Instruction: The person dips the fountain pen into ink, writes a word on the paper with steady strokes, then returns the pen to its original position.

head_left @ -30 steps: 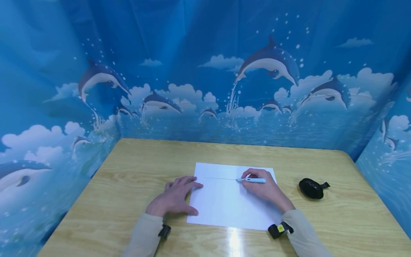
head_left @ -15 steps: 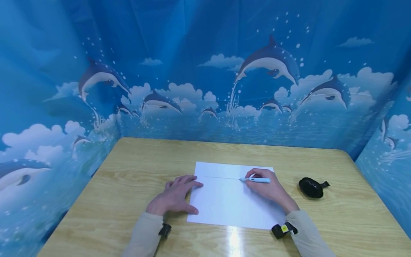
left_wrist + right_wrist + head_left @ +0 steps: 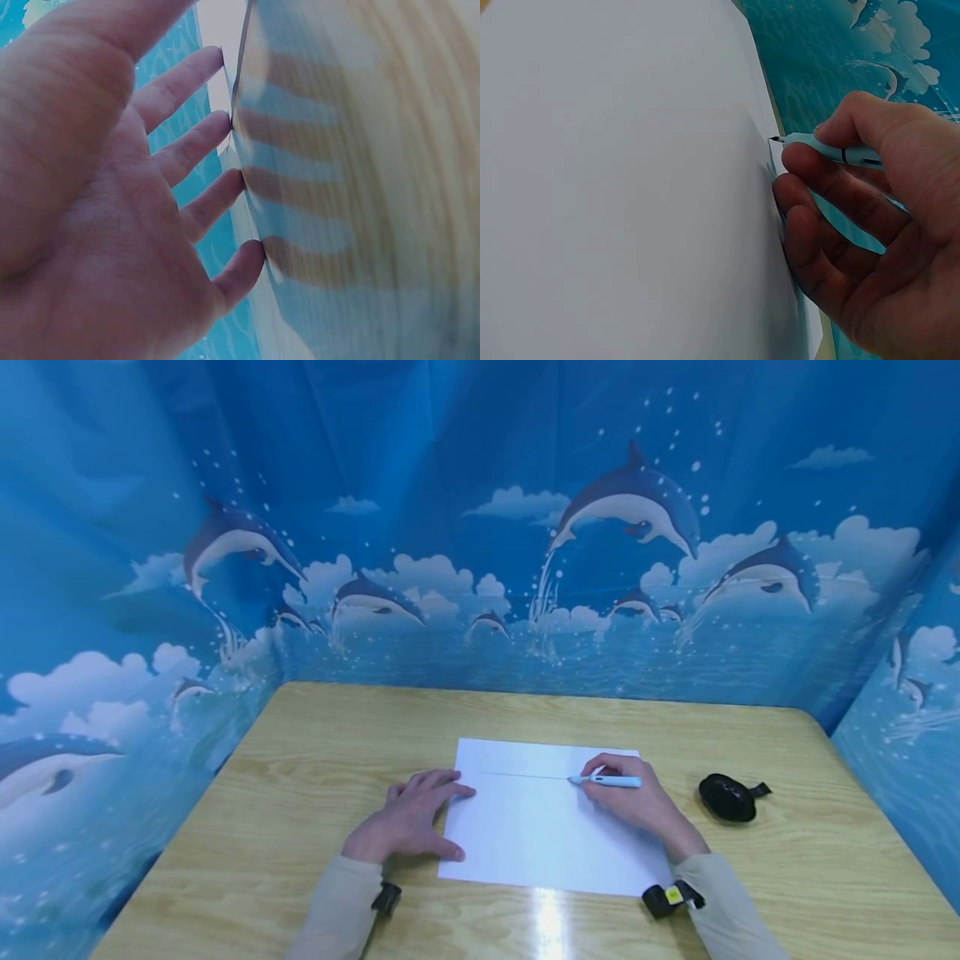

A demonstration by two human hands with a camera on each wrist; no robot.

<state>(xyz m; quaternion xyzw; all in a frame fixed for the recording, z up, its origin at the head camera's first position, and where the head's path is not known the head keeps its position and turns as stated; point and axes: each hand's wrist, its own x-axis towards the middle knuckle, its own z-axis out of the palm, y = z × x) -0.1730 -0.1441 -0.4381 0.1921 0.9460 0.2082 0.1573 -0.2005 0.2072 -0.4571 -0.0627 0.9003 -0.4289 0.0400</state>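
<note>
A sheet of white paper [image 3: 525,835] lies on the table, with one thin, nearly straight line [image 3: 525,775] running across its upper part. My right hand [image 3: 630,793] pinches a light blue pen [image 3: 618,782], its tip at the right end of that line. In the right wrist view the pen's dark nib [image 3: 776,139] meets the paper, and the other fingers are curled below the barrel. My left hand [image 3: 412,818] rests with spread fingers at the paper's left edge, thumb and fingertips over it. The left wrist view shows the fingertips [image 3: 251,259] against the tabletop.
A black, glossy rounded object [image 3: 727,798] with a short tab sits on the wooden table [image 3: 337,727] to the right of the paper. Behind the table hangs a blue curtain [image 3: 450,527] printed with dolphins. Small black cameras [image 3: 386,900] are worn on both wrists.
My right hand and the pen have moved steadily right across the paper, and the line has grown longer behind the tip. The left hand has stayed in place.
</note>
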